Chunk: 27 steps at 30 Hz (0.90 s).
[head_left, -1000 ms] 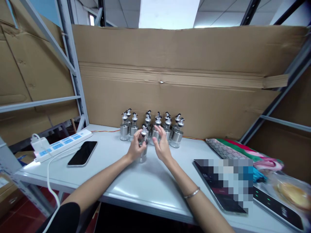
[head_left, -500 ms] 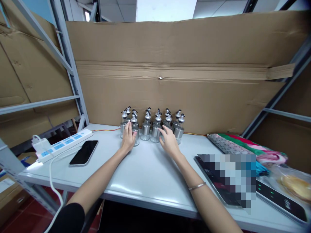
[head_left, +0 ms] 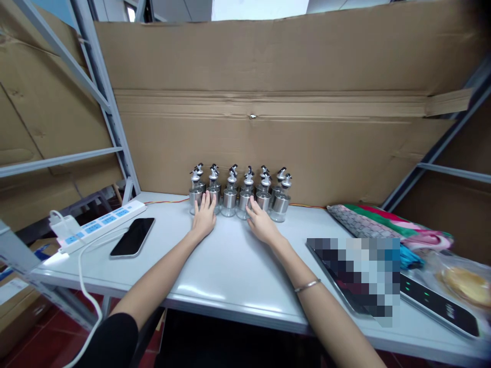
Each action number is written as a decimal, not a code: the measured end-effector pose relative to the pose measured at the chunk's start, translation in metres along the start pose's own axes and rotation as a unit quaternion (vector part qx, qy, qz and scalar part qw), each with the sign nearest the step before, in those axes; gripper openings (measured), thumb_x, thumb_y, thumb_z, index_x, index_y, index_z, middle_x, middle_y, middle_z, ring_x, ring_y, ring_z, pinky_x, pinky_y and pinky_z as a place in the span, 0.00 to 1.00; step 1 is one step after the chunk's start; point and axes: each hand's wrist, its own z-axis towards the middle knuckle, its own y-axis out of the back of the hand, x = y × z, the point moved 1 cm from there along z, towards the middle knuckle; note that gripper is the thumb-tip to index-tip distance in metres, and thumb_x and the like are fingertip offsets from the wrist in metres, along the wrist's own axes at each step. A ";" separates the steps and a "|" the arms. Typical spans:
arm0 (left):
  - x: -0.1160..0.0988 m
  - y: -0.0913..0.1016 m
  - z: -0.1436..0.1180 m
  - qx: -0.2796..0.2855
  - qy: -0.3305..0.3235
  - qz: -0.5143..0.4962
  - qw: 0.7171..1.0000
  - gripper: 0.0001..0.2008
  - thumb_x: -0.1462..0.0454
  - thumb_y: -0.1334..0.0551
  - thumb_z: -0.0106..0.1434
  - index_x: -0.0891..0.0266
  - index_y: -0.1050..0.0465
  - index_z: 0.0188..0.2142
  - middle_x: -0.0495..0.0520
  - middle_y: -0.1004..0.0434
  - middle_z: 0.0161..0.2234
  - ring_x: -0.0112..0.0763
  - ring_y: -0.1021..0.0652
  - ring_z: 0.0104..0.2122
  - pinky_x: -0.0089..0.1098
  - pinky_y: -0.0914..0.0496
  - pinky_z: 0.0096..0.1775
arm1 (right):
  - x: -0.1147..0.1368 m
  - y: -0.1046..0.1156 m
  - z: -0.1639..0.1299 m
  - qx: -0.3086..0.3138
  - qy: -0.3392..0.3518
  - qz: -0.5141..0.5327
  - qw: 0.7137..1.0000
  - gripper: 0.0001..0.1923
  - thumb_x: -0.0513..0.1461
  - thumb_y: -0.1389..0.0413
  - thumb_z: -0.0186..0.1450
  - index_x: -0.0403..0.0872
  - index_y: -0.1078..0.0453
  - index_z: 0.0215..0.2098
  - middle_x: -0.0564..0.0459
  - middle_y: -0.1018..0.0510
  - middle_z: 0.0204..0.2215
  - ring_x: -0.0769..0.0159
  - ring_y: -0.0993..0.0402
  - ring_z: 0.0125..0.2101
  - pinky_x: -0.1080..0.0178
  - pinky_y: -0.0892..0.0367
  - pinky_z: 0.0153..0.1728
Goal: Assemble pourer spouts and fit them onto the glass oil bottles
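Observation:
Several glass oil bottles with steel bands and flip-top pour spouts stand upright in two rows against the cardboard at the back; one front-row oil bottle [head_left: 229, 197] shows between my hands. My left hand [head_left: 204, 217] is open, fingers stretched forward over the lower part of a bottle [head_left: 214, 188] near the left end. My right hand [head_left: 262, 220] is open too, its fingertips at the lower front of the bottles [head_left: 263, 197] right of the middle. Whether the fingertips touch the glass I cannot tell. The rightmost bottle [head_left: 281, 203] stands just beyond my right hand.
On the left of the white table [head_left: 222, 276] lie a phone [head_left: 132, 237] and a power strip [head_left: 103, 225] with a white cable. To the right are a blurred-out tablet-like device [head_left: 333, 276], a black device with green lights [head_left: 437, 304], folded cloth [head_left: 406, 230] and a bagged item [head_left: 466, 283].
The second bottle from the left in front has gone back into line with the row. My left hand now lies lower with fingers spread; my right hand has shifted slightly left.

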 end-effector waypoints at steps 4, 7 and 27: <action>-0.002 0.002 -0.002 -0.007 0.009 0.006 1.000 0.37 0.71 0.45 0.57 0.66 0.56 0.66 0.65 0.65 0.68 0.50 0.56 0.67 0.58 0.54 0.62 | 0.003 0.007 0.000 0.008 -0.008 0.001 1.000 0.25 0.32 0.52 0.64 0.39 0.39 0.60 0.36 0.55 0.67 0.49 0.53 0.65 0.42 0.44 0.58; -0.008 0.005 -0.004 -0.031 -0.028 0.022 0.999 0.36 0.71 0.45 0.58 0.61 0.52 0.66 0.63 0.65 0.68 0.51 0.58 0.67 0.59 0.55 0.61 | 0.003 0.016 0.000 -0.061 -0.043 -0.011 0.997 0.21 0.33 0.51 0.63 0.41 0.32 0.54 0.37 0.44 0.64 0.48 0.45 0.62 0.38 0.48 0.58; 0.010 0.017 0.007 -0.179 0.041 -0.126 0.975 0.35 0.63 0.44 0.62 0.65 0.57 0.66 0.65 0.64 0.68 0.48 0.58 0.67 0.52 0.55 0.63 | -0.037 0.021 0.001 -0.267 -0.333 0.224 0.876 0.43 0.40 0.49 0.57 0.31 0.59 0.66 0.28 0.60 0.66 0.45 0.65 0.67 0.45 0.56 0.62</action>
